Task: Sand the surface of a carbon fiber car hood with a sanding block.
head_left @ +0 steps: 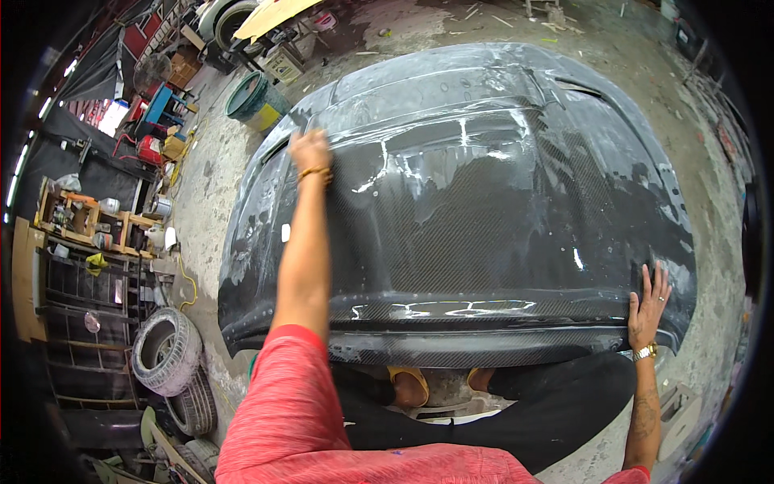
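Observation:
A large car hood (451, 218) lies in front of me, its dark carbon-fibre weave wet and glossy in the middle. Grey, dusty-looking patches cover its far part and sides. My left hand (310, 151) reaches to the hood's far left, fingers curled down against the surface; whatever they hold, if anything, is hidden and slightly blurred. A beaded bracelet circles that wrist. Flat on the near right corner rests my right hand (649, 302), fingers spread, with a ring and a gold watch (645, 352). A small white spot (285, 232) shows beside my left forearm.
Beyond the hood's far left stands a green bucket (250, 98). Tyres (167, 352) lean in a stack at the left, near a wooden shelf (76, 222) of containers. A yellow cord (187, 286) runs over the concrete floor (205, 173). A grey block (679, 415) sits at right.

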A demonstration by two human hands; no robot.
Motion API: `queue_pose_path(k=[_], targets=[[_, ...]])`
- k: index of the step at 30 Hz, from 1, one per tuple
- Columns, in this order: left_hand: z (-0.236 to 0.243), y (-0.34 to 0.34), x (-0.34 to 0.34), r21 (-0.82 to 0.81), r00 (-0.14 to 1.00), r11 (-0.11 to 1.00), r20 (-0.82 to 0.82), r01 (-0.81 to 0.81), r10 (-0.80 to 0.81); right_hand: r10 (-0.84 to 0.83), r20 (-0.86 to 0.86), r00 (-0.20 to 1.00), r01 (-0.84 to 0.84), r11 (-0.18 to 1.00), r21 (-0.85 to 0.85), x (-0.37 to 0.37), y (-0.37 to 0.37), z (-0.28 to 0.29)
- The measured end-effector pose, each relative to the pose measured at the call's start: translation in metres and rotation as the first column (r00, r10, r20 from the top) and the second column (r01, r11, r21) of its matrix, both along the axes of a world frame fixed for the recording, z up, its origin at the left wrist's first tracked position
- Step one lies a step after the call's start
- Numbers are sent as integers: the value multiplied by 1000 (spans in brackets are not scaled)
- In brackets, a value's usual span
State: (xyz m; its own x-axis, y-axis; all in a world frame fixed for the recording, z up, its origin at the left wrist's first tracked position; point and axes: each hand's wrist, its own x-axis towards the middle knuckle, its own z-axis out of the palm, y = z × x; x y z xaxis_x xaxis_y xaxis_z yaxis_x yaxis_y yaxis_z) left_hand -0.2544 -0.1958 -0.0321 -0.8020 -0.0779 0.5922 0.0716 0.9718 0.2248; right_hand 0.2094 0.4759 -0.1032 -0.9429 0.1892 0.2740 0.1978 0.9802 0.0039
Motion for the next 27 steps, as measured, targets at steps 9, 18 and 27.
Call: queue_pose_path(k=[9, 18, 27], targets=[[-17, 303, 17, -309, 982, 932, 56, 190, -182, -2, -2, 1000, 1, 997, -72, 2, -1, 14], [-33, 192, -12, -286, 973, 935, -42, 208, -229, 31, -5, 1000, -31, 996, -81, -5, 18, -9], [-18, 83, -6, -490, 968, 869, -242, -62, -68, 76, -49, 996, -81, 993, -90, -24, -2, -5]])
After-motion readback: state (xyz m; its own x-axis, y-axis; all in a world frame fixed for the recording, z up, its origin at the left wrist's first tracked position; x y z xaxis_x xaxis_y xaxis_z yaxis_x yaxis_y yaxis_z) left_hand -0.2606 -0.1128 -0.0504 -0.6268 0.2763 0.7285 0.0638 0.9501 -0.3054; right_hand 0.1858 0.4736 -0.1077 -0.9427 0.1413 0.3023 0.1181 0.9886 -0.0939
